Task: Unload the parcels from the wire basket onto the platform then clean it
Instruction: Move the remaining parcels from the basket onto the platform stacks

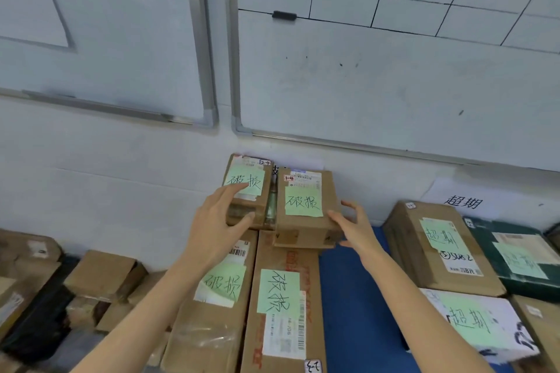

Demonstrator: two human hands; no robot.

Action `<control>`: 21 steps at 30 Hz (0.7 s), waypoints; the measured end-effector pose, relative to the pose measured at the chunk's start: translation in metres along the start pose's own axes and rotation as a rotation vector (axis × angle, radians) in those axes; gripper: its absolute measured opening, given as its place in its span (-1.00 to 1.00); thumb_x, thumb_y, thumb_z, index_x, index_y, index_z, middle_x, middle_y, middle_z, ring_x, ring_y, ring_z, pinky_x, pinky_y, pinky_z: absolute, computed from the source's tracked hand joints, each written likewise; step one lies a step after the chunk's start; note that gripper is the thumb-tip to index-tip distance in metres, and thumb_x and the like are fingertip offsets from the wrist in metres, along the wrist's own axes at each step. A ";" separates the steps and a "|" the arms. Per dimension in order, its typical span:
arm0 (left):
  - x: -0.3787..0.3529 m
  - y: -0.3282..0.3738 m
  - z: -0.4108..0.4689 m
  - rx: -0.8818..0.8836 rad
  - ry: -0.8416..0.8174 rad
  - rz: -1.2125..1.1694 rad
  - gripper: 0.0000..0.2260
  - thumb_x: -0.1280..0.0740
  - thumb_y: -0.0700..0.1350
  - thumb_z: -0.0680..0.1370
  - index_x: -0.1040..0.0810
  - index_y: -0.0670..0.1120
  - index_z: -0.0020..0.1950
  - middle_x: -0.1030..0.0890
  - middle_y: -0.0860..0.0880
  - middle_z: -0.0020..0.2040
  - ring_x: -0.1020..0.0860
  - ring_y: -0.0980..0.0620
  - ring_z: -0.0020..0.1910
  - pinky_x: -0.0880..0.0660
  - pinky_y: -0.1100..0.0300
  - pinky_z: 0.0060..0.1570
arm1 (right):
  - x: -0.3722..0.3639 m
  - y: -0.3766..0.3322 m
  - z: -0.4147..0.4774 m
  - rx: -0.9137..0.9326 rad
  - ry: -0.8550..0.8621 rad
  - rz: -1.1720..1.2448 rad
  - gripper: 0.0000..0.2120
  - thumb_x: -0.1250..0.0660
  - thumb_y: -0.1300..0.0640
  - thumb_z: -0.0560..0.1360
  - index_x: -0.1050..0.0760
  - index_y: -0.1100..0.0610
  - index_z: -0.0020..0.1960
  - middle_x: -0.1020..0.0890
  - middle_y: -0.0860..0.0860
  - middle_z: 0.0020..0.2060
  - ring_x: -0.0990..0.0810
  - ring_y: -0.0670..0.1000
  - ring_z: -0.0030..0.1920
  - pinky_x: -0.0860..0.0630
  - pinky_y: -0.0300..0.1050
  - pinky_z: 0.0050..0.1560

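Note:
Two small cardboard parcels with green handwritten notes stand side by side against the wall, on top of two long flat parcels. My left hand [219,221] grips the left small parcel [249,188], fingers on its top and thumb on its front. My right hand [351,228] is spread beside the right small parcel [306,206], thumb touching its near right corner, fingers apart from it. The left long parcel [212,312] and the right long parcel [281,303] lie on the blue platform [357,297]. No wire basket is in view.
To the right on the platform lie more labelled parcels: a brown box [436,248], a dark green box [515,254] and a white one [475,324]. A loose heap of boxes and black bags [60,297] fills the left. Two whiteboards [363,76] hang above.

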State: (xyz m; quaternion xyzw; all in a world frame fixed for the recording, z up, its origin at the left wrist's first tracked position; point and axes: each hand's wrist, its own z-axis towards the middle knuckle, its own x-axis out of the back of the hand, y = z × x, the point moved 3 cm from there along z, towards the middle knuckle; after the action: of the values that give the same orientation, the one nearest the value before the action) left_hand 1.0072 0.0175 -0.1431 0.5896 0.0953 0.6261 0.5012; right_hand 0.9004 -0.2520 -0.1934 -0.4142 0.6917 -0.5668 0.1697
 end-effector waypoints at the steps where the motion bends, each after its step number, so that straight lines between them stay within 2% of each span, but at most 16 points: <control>1: -0.001 -0.002 0.002 -0.004 -0.004 -0.004 -0.51 -0.28 0.14 0.48 -0.39 0.14 0.41 -0.46 0.12 0.37 -0.40 0.08 0.34 -0.35 0.01 0.32 | 0.000 0.000 -0.001 0.021 0.016 -0.020 -0.49 -0.42 -0.04 0.52 -0.31 -0.10 0.40 -0.51 0.06 0.27 -0.53 0.04 0.15 -0.59 0.03 0.07; 4: -0.007 -0.005 0.008 -0.015 -0.020 -0.005 -0.48 -0.23 0.22 0.46 -0.40 0.15 0.41 -0.46 0.12 0.38 -0.39 0.06 0.34 -0.34 -0.01 0.33 | -0.004 0.000 -0.011 0.071 0.013 -0.085 -0.43 -0.44 -0.17 0.46 -0.28 -0.14 0.38 -0.47 -0.09 0.25 -0.49 0.00 0.22 -0.56 0.04 0.18; 7: -0.015 -0.005 0.010 -0.035 -0.036 0.005 -0.49 -0.26 0.19 0.47 -0.39 0.15 0.42 -0.44 0.12 0.40 -0.35 0.08 0.38 -0.30 0.03 0.35 | -0.012 0.004 -0.022 0.114 -0.032 -0.109 -0.36 -0.47 -0.18 0.42 -0.21 -0.20 0.37 -0.43 -0.31 0.09 -0.48 -0.18 0.09 -0.52 -0.23 0.00; 8: -0.017 -0.004 0.010 -0.043 -0.038 0.011 -0.51 -0.29 0.15 0.49 -0.39 0.15 0.42 -0.44 0.13 0.40 -0.35 0.08 0.38 -0.28 0.05 0.34 | -0.013 0.004 -0.024 0.120 -0.041 -0.104 -0.31 -0.48 -0.18 0.40 -0.19 -0.20 0.40 -0.40 -0.35 0.08 -0.47 -0.17 0.12 -0.53 -0.20 0.03; 10: -0.020 -0.003 0.008 -0.049 -0.041 0.011 -0.52 -0.32 0.10 0.50 -0.39 0.14 0.42 -0.45 0.13 0.38 -0.35 0.08 0.37 -0.25 0.11 0.32 | -0.014 0.006 -0.024 0.107 -0.063 -0.067 -0.19 -0.49 -0.19 0.37 -0.14 -0.20 0.49 -0.38 -0.37 0.10 -0.46 -0.05 0.27 -0.55 0.03 0.21; 12: -0.020 -0.003 0.007 -0.049 -0.045 0.005 -0.51 -0.30 0.11 0.48 -0.40 0.14 0.42 -0.46 0.13 0.37 -0.35 0.11 0.35 -0.24 0.13 0.30 | -0.012 0.006 -0.023 0.084 -0.083 -0.024 -0.19 -0.49 -0.14 0.40 -0.12 -0.22 0.51 -0.37 -0.39 0.07 -0.46 0.00 0.30 -0.57 0.02 0.16; 14: -0.020 -0.005 0.007 -0.041 -0.048 -0.012 -0.51 -0.28 0.13 0.48 -0.39 0.16 0.42 -0.45 0.16 0.35 -0.33 0.17 0.31 -0.26 0.09 0.32 | -0.009 0.005 -0.024 0.065 -0.101 0.017 -0.23 -0.51 -0.09 0.41 -0.16 -0.25 0.48 -0.42 -0.29 0.14 -0.49 0.01 0.27 -0.59 -0.06 0.04; 17: -0.020 -0.006 0.006 -0.027 -0.043 -0.057 -0.52 -0.28 0.13 0.48 -0.39 0.19 0.41 -0.41 0.25 0.28 -0.31 0.23 0.24 -0.29 0.07 0.30 | 0.001 0.009 -0.020 0.043 -0.110 0.040 -0.24 -0.55 -0.09 0.36 -0.24 -0.29 0.44 -0.39 -0.10 0.34 -0.51 0.02 0.27 -0.59 0.08 0.15; 21: -0.022 -0.005 0.003 -0.038 -0.037 -0.055 -0.55 -0.32 0.10 0.50 -0.39 0.19 0.40 -0.40 0.27 0.27 -0.30 0.24 0.25 -0.26 0.11 0.27 | 0.021 0.010 -0.016 0.036 -0.165 0.025 -0.17 -0.57 -0.13 0.28 -0.24 -0.38 0.42 -0.42 -0.04 0.39 -0.52 0.03 0.28 -0.57 0.13 0.21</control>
State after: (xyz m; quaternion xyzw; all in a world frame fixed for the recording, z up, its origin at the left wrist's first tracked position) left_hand 1.0083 0.0021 -0.1603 0.5885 0.0903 0.6028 0.5311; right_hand 0.8728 -0.2576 -0.1931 -0.4476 0.6702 -0.5409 0.2407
